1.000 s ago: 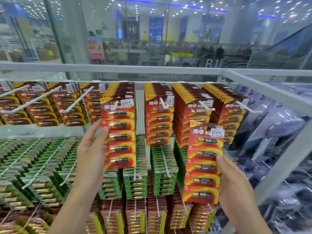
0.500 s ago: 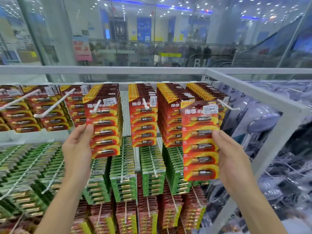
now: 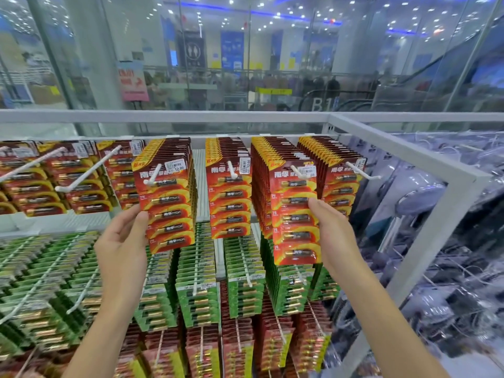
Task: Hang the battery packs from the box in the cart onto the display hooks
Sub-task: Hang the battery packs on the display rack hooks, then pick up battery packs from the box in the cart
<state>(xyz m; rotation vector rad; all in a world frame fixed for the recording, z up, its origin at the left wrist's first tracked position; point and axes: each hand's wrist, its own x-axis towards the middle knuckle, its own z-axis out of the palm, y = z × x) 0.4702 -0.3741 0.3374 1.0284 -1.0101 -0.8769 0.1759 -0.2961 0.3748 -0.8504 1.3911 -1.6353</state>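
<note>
Two red and yellow battery packs hang at the front of the top-row hooks. My left hand (image 3: 122, 244) holds the left edge of one battery pack (image 3: 166, 205), which hangs on a white hook (image 3: 152, 175). My right hand (image 3: 336, 236) grips the right edge of another battery pack (image 3: 294, 214), whose top hole sits over a white hook (image 3: 297, 171) in front of a full stack. The box and the cart are out of view.
More full stacks of red packs (image 3: 230, 195) hang between and beside the two. Half-filled hooks (image 3: 87, 170) stick out at the upper left. Green packs (image 3: 199, 285) fill the row below. A white metal frame (image 3: 425, 159) bounds the display on the right.
My right hand has raised its pack up and left onto the hook in front of the third stack. My left hand stays on its hung pack. The camera has shifted.
</note>
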